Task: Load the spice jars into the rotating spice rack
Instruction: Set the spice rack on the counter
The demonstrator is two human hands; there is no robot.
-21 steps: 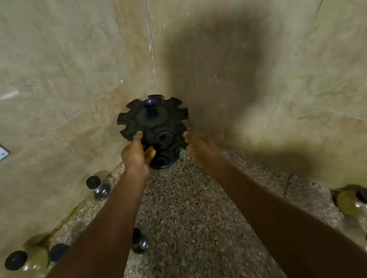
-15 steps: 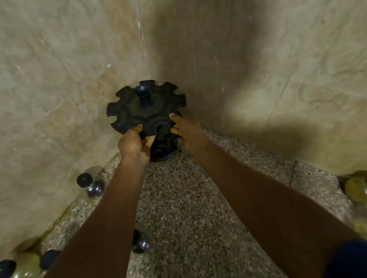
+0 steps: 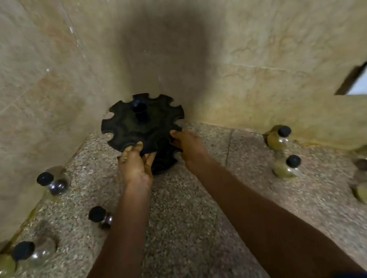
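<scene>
Both my hands on the empty rack, jars waiting on the counter.

My left hand [image 3: 135, 164] pinches the near rim of the black rotating spice rack [image 3: 142, 123], fingers on top and thumb below; my right hand [image 3: 187, 144] touches the rim with fingertips, its grip too blurred to tell. The rack stands in the tiled corner, every slot vacant. Black-capped spice jars [image 3: 286, 167] sit scattered on the speckled counter [image 3: 186, 222] at both sides. I judge this the positioning step; next, free a hand and fetch a near jar.
</scene>
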